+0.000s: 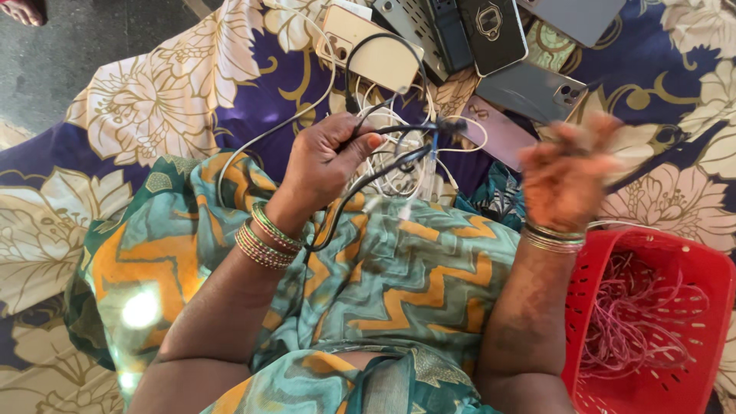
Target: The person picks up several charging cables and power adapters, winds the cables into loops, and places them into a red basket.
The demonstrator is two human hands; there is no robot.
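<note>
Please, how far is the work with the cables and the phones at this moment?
Done: pink cords already lie in the red basket. In hand: the left hand grips a black cable from the tangle of white cables; the right hand is blurred, and what it holds cannot be told. Left: the tangle, and several phones on the flowered cloth.

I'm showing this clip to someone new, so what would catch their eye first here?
Probably the left hand at centre, gripping a black cable above a tangle of white cables. The right hand beside it is blurred, so what it holds can't be told. A red basket of pinkish wires sits lower right, and phones lie along the top on a floral cloth.
</note>
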